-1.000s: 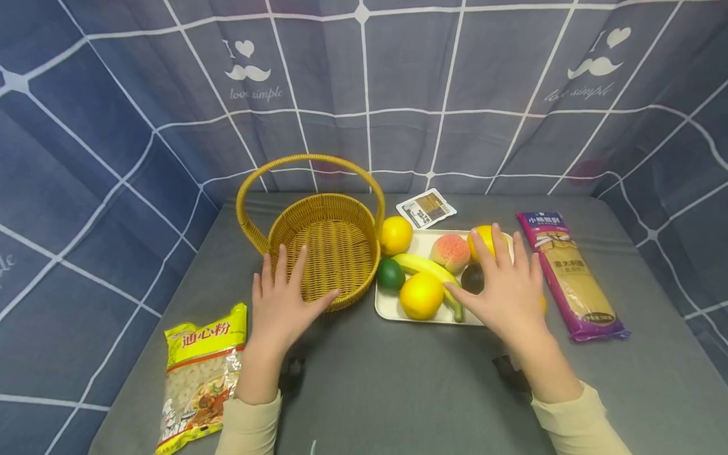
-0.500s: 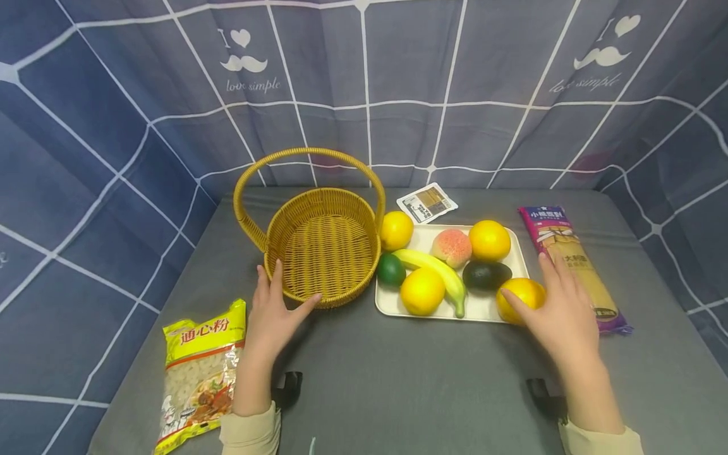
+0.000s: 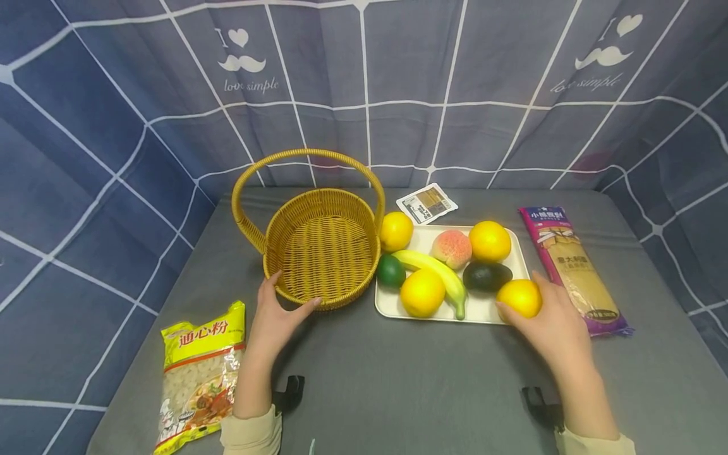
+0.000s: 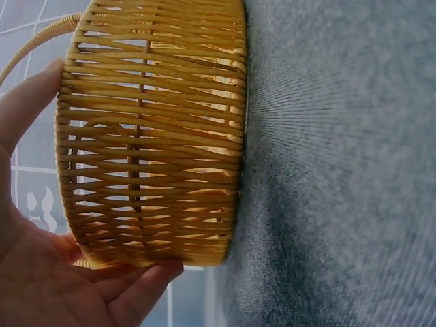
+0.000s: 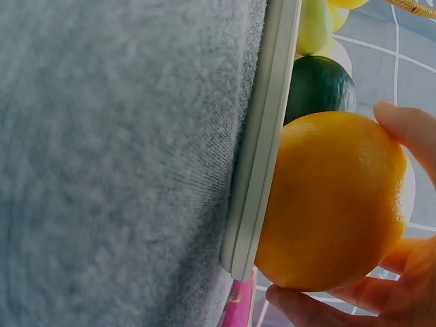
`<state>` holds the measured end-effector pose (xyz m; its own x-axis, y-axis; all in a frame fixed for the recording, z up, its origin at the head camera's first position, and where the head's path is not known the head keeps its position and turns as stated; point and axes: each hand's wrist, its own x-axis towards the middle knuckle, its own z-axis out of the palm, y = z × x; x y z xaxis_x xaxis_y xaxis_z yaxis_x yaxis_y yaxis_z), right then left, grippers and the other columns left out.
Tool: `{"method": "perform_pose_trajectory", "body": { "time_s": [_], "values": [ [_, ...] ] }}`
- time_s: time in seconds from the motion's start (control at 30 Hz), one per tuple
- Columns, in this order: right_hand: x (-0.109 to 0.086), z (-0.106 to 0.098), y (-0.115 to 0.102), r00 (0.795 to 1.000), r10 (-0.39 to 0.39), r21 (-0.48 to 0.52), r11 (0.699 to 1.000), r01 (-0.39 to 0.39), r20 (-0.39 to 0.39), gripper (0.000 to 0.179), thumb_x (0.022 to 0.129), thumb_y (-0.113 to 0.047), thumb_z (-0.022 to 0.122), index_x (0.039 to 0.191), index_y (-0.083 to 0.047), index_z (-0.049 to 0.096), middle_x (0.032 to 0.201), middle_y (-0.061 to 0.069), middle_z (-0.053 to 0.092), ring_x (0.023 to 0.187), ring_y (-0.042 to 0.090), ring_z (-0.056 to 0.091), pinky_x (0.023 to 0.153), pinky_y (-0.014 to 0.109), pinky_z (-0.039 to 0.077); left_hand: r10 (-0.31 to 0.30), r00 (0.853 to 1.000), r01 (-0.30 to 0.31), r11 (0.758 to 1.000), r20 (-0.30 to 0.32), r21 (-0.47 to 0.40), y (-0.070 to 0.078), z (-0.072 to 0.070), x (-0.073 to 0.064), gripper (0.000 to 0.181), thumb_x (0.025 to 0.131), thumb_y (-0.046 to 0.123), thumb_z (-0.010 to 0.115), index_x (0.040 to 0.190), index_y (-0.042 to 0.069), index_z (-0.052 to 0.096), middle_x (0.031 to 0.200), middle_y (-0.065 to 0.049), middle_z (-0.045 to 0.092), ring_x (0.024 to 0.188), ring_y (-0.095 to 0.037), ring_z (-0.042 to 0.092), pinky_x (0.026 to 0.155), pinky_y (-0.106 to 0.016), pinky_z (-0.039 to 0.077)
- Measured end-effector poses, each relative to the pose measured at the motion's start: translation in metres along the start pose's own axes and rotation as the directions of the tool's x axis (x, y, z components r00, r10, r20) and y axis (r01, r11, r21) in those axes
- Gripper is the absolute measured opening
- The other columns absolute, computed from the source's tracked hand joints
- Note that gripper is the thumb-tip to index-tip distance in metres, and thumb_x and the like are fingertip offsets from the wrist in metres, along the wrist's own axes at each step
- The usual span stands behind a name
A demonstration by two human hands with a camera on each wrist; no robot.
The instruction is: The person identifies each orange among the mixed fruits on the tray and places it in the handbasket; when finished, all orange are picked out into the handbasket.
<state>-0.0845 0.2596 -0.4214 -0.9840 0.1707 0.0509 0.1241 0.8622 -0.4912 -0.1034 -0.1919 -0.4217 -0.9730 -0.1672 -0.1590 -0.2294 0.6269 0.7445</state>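
Observation:
A round wicker basket [image 3: 327, 253] with a tall hoop handle stands at centre left. My left hand [image 3: 275, 325] holds its near left side; in the left wrist view the thumb [image 4: 34, 95] is at the rim and the fingers bend around the woven wall [image 4: 150, 150]. On the right, a cream tray [image 3: 482, 311] carries fruit. My right hand [image 3: 560, 325] grips the orange [image 3: 520, 298] at its near right corner, thumb and fingers on opposite sides. In the right wrist view this orange [image 5: 334, 204] overlaps the tray rim [image 5: 262, 157].
Also on the tray are more oranges [image 3: 423, 292], a banana [image 3: 435, 268], a peach [image 3: 452, 248], an avocado [image 3: 486, 277] and a green fruit [image 3: 390, 272]. Around lie a pasta bag [image 3: 201, 379], a spaghetti pack [image 3: 574, 272] and a small flat pack [image 3: 426, 203].
My right hand has moved right and down from above the tray, then closed around the corner orange. My left hand has come down and back to the basket's near side. Basket and tray stay put.

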Motion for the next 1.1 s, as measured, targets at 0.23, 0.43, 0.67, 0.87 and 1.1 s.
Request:
{"method": "perform_pose_trajectory", "body": {
  "time_s": [0.23, 0.43, 0.67, 0.87, 1.1],
  "values": [
    [0.0, -0.001, -0.001, 1.0, -0.017, 0.012, 1.0, 0.017, -0.018, 0.092, 0.08, -0.059, 0.069, 0.14, 0.005, 0.041, 0.128, 0.032, 0.046, 0.113, 0.049, 0.044, 0.087, 0.067, 0.035, 0.002, 1.0, -0.002, 1.0, -0.017, -0.008, -0.001, 0.0, -0.001, 0.111, 0.073, 0.066, 0.072, 0.153, 0.013, 0.016, 0.157, -0.017, 0.012, 0.142, -0.039, 0.019, 0.106, -0.059, 0.028],
    [0.001, -0.004, 0.002, 1.0, -0.011, 0.0, 1.0, 0.011, -0.021, 0.09, 0.079, -0.059, 0.069, 0.138, 0.005, 0.044, 0.126, 0.032, 0.047, 0.11, 0.048, 0.045, 0.085, 0.067, 0.036, 0.02, 1.0, -0.02, 1.0, -0.022, -0.017, 0.0, 0.001, 0.002, 0.111, 0.072, 0.067, 0.072, 0.152, 0.012, 0.018, 0.156, -0.018, 0.014, 0.141, -0.038, 0.02, 0.106, -0.057, 0.028],
    [0.001, -0.01, 0.0, 1.0, -0.017, -0.005, 1.0, 0.017, -0.009, 0.088, 0.08, -0.059, 0.068, 0.136, 0.005, 0.045, 0.125, 0.032, 0.048, 0.107, 0.049, 0.046, 0.083, 0.066, 0.036, 0.015, 1.0, -0.016, 0.999, -0.018, -0.033, 0.001, 0.002, 0.002, 0.112, 0.071, 0.067, 0.073, 0.152, 0.013, 0.018, 0.156, -0.017, 0.013, 0.141, -0.038, 0.019, 0.107, -0.058, 0.028],
    [0.005, -0.022, -0.013, 0.998, -0.04, 0.005, 0.999, 0.04, -0.047, 0.085, 0.079, -0.059, 0.069, 0.135, 0.001, 0.048, 0.124, 0.03, 0.049, 0.104, 0.048, 0.046, 0.08, 0.064, 0.036, 0.013, 1.0, -0.013, 0.999, -0.017, -0.04, 0.0, 0.002, 0.001, 0.112, 0.07, 0.068, 0.072, 0.152, 0.014, 0.017, 0.156, -0.017, 0.013, 0.141, -0.039, 0.02, 0.106, -0.059, 0.028],
    [0.019, -0.026, -0.051, 0.993, -0.106, 0.069, 0.992, 0.11, -0.048, 0.088, 0.078, -0.058, 0.071, 0.14, -0.002, 0.045, 0.129, 0.025, 0.05, 0.111, 0.045, 0.046, 0.085, 0.066, 0.037, 0.009, 1.0, -0.01, 0.999, -0.021, -0.034, -0.004, 0.002, 0.0, 0.111, 0.072, 0.066, 0.073, 0.152, 0.013, 0.018, 0.157, -0.018, 0.011, 0.141, -0.04, 0.02, 0.105, -0.06, 0.029]
  ]
}}
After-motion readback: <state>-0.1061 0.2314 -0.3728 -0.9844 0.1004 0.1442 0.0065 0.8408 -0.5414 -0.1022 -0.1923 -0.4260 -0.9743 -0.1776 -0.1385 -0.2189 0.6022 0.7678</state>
